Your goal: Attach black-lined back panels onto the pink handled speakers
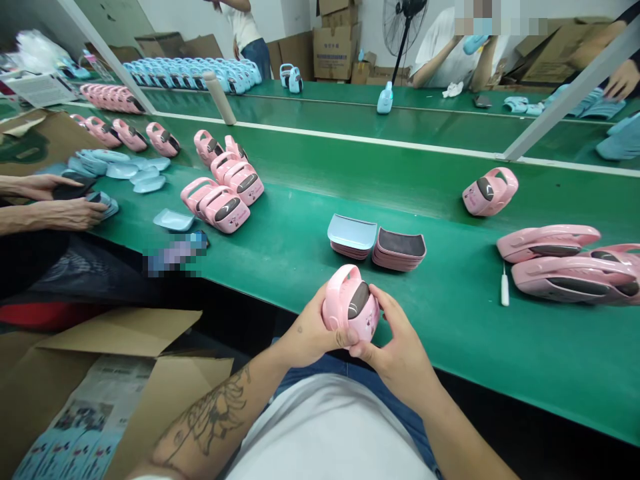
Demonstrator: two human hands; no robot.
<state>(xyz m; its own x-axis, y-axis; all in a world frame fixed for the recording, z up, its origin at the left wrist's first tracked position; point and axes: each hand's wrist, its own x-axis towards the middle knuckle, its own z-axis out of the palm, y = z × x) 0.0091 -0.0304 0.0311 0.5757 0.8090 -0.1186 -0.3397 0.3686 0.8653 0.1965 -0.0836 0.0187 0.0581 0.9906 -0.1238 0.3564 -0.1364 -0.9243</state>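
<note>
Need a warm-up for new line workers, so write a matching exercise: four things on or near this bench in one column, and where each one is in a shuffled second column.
Things:
1. Pink handled device
2. Stack topped by a pale blue tray
3. Small white-handled tool
4. Printed paper

Places:
A. On the green bench, beside the long pink casings
B. In an open cardboard box below the bench
C. Between the left hand and right hand
D. Beside a stack topped by a dark-lined shell

Pairs: 1-C, 2-D, 3-A, 4-B
</note>
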